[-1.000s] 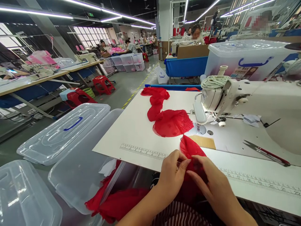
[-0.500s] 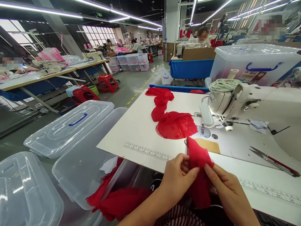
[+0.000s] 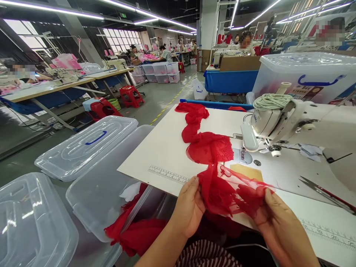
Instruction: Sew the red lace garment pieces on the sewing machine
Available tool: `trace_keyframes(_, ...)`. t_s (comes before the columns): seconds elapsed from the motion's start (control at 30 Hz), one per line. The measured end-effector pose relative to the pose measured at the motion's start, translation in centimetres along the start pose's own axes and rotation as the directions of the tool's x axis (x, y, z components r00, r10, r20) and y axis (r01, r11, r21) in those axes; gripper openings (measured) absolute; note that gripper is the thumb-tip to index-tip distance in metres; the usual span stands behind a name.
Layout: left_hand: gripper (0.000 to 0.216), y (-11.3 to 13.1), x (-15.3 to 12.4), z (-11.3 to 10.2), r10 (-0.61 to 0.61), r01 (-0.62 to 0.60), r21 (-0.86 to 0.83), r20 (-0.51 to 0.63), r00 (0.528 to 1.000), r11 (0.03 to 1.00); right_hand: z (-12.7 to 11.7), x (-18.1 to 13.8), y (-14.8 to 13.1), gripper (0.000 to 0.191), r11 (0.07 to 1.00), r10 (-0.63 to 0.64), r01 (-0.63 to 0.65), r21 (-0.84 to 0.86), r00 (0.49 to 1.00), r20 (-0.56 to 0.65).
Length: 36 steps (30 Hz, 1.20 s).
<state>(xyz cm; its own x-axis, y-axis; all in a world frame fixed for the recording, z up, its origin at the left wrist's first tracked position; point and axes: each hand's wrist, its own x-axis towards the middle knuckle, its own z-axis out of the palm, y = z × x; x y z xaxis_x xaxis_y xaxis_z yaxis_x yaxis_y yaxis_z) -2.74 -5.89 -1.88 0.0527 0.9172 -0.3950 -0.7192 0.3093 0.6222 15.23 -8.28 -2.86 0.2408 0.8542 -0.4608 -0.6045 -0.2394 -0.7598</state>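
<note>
At the near left sits a clear lid (image 3: 36, 222), with a blue-handled lid (image 3: 89, 148) beyond it. To their right, a tub (image 3: 94, 200) has red cloth (image 3: 144, 233) draped over its edge. Next comes the white table (image 3: 155, 152), a ruler scale (image 3: 167, 174) along its near edge. The left hand (image 3: 190, 207) pinches the left side of a sheer red piece (image 3: 222, 189), spread above that edge; a red strip (image 3: 208, 148) lies just beyond. The right hand (image 3: 280, 218) pinches the piece's right end between thumb and fingers. Farther right stand the sewing machine (image 3: 314, 118) and, nearer, scissors (image 3: 325, 193).
</note>
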Motion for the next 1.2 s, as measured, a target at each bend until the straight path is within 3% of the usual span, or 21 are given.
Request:
trace_keyframes(0.1, 0.036, 0.3, -0.3, -0.1, -0.125, 0.129, -0.077, 0.061, 0.990, 0.989, 1.2, 0.3, -0.9, 0.035, 0.970, 0.176, -0.193, 0.147, 0.977, 0.121)
trace_keyframes(0.17, 0.047, 0.3, -0.6, 0.0, -0.170, 0.179, -0.062, 0.129, 0.977, 0.982, 1.8, 0.2, -1.2, 0.038, 0.937, 0.257, -0.296, 0.186, 0.944, 0.207)
trace_keyframes(0.37, 0.081, 0.4, -1.5, 0.6, -0.040, 0.024, 0.071, 0.233, 0.972, 0.997, 2.7, -1.1, -1.0, 0.049, 0.952, 0.219, -0.278, 0.130, 0.912, 0.346)
trace_keyframes(0.5, 0.037, 0.8, -0.9, 0.5, 0.141, -0.161, 0.110, 0.176, 0.974, 0.981, 2.5, -0.9, -0.7, 0.055, 0.949, 0.260, -0.303, 0.084, 0.906, 0.334)
trace_keyframes(0.57, 0.029, 1.0, -0.5, 0.1, 0.208, -0.223, 0.118, 0.126, 0.970, 0.968, 2.3, -0.6, -0.5, 0.050, 0.941, 0.285, -0.326, 0.088, 0.906, 0.312)
trace_keyframes(0.73, 0.021, 1.2, -0.2, -0.4, 0.129, -0.165, 0.249, 0.154, 0.980, 0.954, 2.5, -0.5, -0.1, 0.044, 0.874, 0.414, -0.469, 0.128, 0.856, 0.310)
trace_keyframes(0.8, 0.023, 0.9, -0.2, -0.6, 0.178, -0.246, 0.467, 0.186, 0.966, 0.849, 2.8, -0.5, -0.2, 0.044, 0.866, 0.426, -0.484, 0.126, 0.846, 0.320)
trace_keyframes(0.9, 0.036, 0.1, -0.2, -1.3, 0.278, -0.417, 0.778, 0.318, 0.906, 0.469, 2.9, -0.4, -0.5, 0.042, 0.914, 0.332, -0.389, 0.112, 0.878, 0.345)
trace_keyframes(0.93, 0.042, -0.2, -0.3, -1.6, 0.287, -0.459, 0.819, 0.373, 0.882, 0.346, 2.8, -0.3, -0.6, 0.040, 0.930, 0.292, -0.349, 0.112, 0.891, 0.349)
trace_keyframes(1.0, 0.052, -0.5, -0.5, -1.8, 0.312, -0.527, 0.829, 0.459, 0.832, 0.186, 2.3, -0.1, -0.7, 0.035, 0.949, 0.241, -0.295, 0.109, 0.906, 0.348)
trace_keyframes(1.07, 0.054, -0.3, -0.7, -1.7, 0.401, -0.585, 0.803, 0.501, 0.767, 0.115, 1.7, -0.1, -0.7, 0.033, 0.951, 0.256, -0.301, 0.075, 0.898, 0.359)
trace_keyframes(1.13, 0.043, 0.6, -0.9, -1.2, 0.472, -0.602, 0.788, 0.487, 0.735, 0.124, 1.2, -0.5, -0.6, 0.032, 0.949, 0.282, -0.314, 0.029, 0.888, 0.362)
trace_keyframes(1.17, 0.034, 1.2, -0.8, -0.8, 0.451, -0.587, 0.791, 0.467, 0.761, 0.171, 1.1, -0.8, -0.6, 0.031, 0.951, 0.285, -0.309, 0.012, 0.890, 0.356)
trace_keyframes(1.2, 0.025, 1.8, -0.6, -0.5, 0.375, -0.547, 0.799, 0.442, 0.815, 0.249, 1.0, -1.2, -0.5, 0.030, 0.954, 0.280, -0.299, 0.002, 0.896, 0.346)
